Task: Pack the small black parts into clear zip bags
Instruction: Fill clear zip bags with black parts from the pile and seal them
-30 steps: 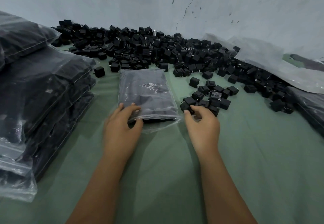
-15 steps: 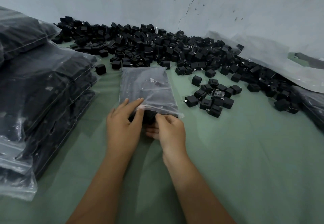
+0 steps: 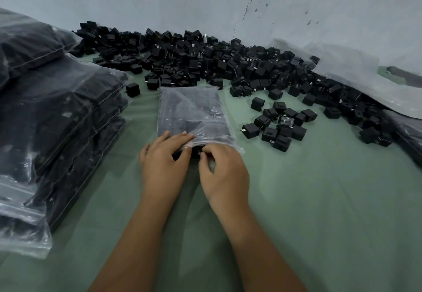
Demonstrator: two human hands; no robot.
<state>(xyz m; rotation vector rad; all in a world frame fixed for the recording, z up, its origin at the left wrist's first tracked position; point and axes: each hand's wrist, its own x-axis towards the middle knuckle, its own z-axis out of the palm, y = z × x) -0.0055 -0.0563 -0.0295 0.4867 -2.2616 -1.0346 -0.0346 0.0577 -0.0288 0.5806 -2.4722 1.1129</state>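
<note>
At the bag mouth, a part is fed in.
Clear plastic zip bag (image 3: 194, 113), long axis running away, is pinned by flat left hand (image 3: 163, 161); small black cube-shaped part (image 3: 198, 153) is pinched by right hand (image 3: 222, 173).

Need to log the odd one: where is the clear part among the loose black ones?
In the head view, the clear part lies in the small cluster of black parts, right of the open zip bag.
</note>
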